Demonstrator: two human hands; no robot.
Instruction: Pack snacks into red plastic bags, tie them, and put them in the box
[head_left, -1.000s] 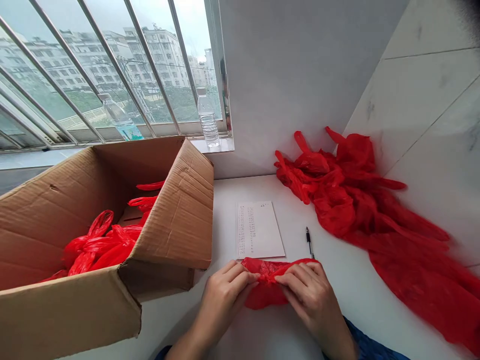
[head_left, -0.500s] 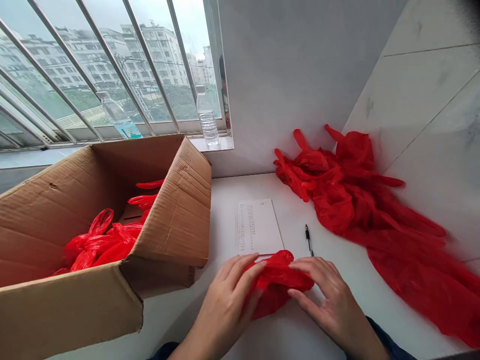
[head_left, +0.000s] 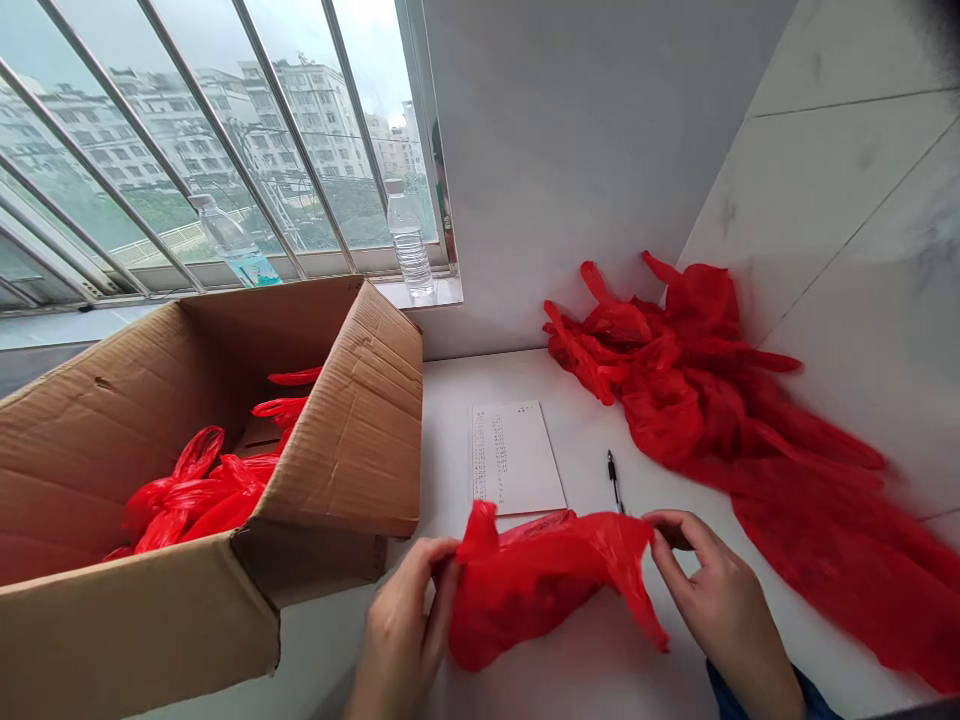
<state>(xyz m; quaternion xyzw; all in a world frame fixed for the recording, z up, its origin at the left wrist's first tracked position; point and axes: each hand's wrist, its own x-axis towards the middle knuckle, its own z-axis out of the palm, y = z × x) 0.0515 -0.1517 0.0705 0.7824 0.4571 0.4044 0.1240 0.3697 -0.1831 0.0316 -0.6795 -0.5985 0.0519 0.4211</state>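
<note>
A red plastic bag (head_left: 536, 595) is stretched out between my two hands, just above the white table at the near side. My left hand (head_left: 409, 610) pinches its left edge, thumb and fingers closed on the plastic. On the other side my right hand (head_left: 716, 590) grips the bag's right upper corner between thumb and forefinger. One handle loop sticks up by the left hand, and another flap hangs down near the right hand. The bag looks bulged, but what it contains, if anything, is hidden.
An open cardboard box (head_left: 337, 440) with red bags (head_left: 202, 495) inside stands at left. A written-on paper pad (head_left: 517, 455) and a black pen (head_left: 614, 480) lie ahead on the table (head_left: 450, 385). More red bags (head_left: 675, 400) are heaped at right. Two bottles stand by the barred window.
My hands have moved apart, the left to the left and the right to the right. Both fingers have closed on the bag's edges, and the crumpled bag is spread wider.
</note>
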